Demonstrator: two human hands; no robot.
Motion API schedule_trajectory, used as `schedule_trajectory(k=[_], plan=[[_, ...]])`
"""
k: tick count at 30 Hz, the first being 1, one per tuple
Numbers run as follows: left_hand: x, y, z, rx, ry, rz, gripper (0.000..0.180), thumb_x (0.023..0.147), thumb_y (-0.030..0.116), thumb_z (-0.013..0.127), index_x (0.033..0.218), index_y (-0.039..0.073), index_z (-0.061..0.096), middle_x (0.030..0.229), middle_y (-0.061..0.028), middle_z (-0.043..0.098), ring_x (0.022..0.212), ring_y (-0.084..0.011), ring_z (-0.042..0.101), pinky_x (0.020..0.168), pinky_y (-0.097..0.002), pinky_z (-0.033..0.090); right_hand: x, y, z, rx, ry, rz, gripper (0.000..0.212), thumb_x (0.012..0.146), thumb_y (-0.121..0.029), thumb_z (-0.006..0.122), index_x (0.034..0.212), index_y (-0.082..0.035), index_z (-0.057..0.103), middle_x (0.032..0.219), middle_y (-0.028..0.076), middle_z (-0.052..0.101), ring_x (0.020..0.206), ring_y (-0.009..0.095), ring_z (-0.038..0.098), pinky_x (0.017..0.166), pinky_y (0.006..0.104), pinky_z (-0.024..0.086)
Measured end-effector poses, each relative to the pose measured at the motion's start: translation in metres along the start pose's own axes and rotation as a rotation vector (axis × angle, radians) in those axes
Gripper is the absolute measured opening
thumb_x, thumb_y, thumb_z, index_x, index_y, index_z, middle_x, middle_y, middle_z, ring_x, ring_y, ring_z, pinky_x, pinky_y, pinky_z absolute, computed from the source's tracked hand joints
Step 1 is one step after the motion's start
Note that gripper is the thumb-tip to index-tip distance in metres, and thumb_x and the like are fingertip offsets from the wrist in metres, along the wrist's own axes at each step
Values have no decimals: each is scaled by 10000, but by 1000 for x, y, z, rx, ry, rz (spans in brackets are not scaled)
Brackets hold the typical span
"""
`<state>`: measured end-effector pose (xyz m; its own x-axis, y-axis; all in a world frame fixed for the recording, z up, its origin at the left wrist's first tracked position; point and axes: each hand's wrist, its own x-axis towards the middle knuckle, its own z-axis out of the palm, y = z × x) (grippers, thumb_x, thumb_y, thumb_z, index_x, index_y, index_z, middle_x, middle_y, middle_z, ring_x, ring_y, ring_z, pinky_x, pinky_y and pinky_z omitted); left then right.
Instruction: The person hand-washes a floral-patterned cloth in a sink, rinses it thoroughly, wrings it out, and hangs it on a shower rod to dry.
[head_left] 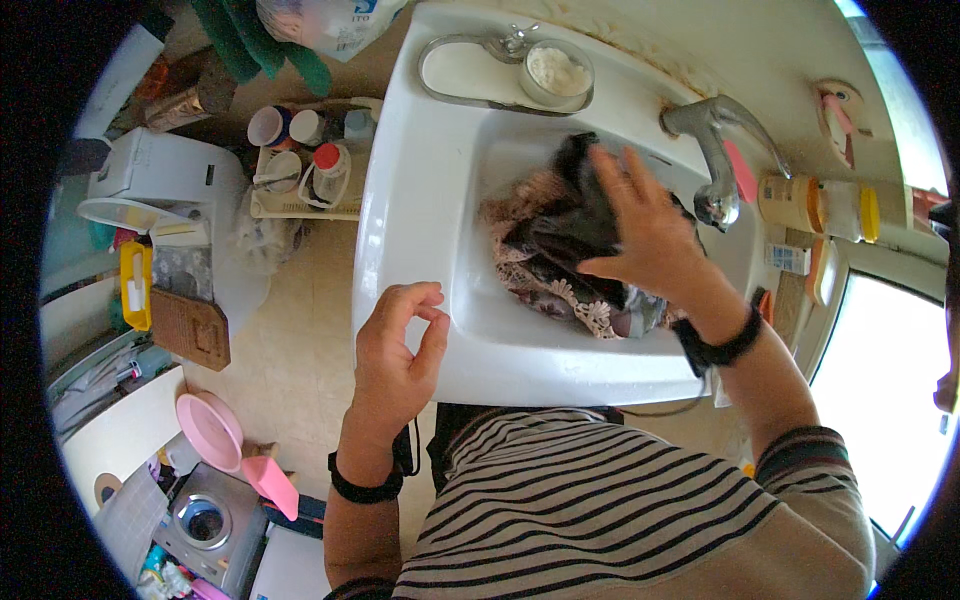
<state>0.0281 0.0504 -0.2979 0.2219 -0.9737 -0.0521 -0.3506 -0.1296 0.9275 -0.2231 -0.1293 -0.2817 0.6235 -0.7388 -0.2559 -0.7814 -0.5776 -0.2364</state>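
A heap of wet-looking dark clothes with pale lace trim (565, 235) lies bunched in the white sink basin (480, 310). My right hand (650, 235) is over the right part of the heap, fingers spread and thumb out, gripping nothing. Whether its palm touches the cloth I cannot tell. Beside the basin, at the sink's front left edge, my left hand (395, 345) is raised with fingers curled and the thumb close to the fingertips; nothing shows in it. A round bowl of white powder (557, 75) sits on the sink's back ledge.
A grey faucet (715, 150) reaches over the basin's right side. Left of the sink, a shelf (310, 210) carries cups and a red-capped jar. Yellow-lidded containers (840, 210) stand at the right wall. A pink basin (210, 430) and a washing machine (205, 520) are at lower left.
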Motion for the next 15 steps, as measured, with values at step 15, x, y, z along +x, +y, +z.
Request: schedule_trajectory(k=[15], plan=[[-16, -7, -10, -45, 121, -94, 185, 850, -29, 609, 1032, 2, 603, 949, -119, 654, 843, -194, 648, 782, -308, 510, 133, 9, 124, -50, -379, -52, 936, 535, -210, 869, 1338, -130, 395, 1249, 247, 460, 1125, 460, 509, 916, 530, 477]])
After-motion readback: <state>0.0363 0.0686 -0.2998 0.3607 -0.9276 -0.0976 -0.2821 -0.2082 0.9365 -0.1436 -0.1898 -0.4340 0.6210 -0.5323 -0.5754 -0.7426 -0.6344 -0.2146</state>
